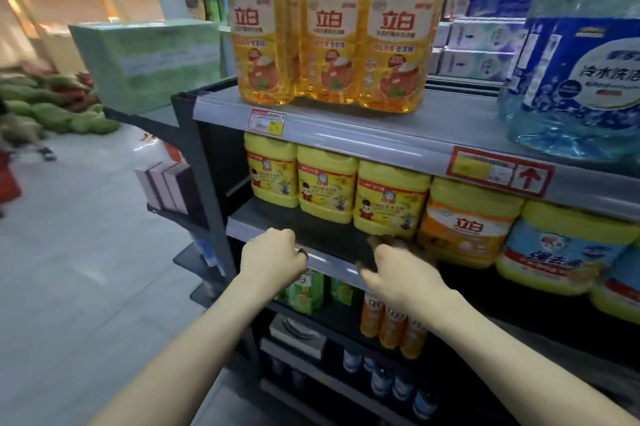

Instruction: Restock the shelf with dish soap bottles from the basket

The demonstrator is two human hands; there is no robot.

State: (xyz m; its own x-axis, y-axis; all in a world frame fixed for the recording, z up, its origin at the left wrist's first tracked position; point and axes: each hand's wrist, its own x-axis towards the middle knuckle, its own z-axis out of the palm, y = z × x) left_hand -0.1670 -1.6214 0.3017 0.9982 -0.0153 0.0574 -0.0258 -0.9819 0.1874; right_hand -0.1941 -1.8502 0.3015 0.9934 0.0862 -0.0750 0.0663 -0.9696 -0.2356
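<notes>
Left hand: the left hand (273, 257), wearing a ring (302, 253), is curling into a fist low in the centre of the frame, against the front lip of the middle shelf (311, 228); nothing is showing in it.
Right hand: the right hand (403, 273) is reaching to the same lip just right of centre, fingers bending down over the edge; it is blurring, and whether it is gripping anything cannot be told.
Hands together: the two are sitting apart, with a bare dark stretch of shelf between them.
Dish soap: the orange dish soap bottles (329, 41) with pump tops are standing upright in a tight group on the top shelf (346, 124), at upper centre.
Below them: yellow jugs (327, 188) are lining the back of the middle shelf, with an orange tub (464, 228) touching their right end.
Upper right: a large blue jug (581, 72) is standing on the top shelf.
Bottom centre: small orange bottles (391, 325) are standing one shelf down, under the right wrist.
</notes>
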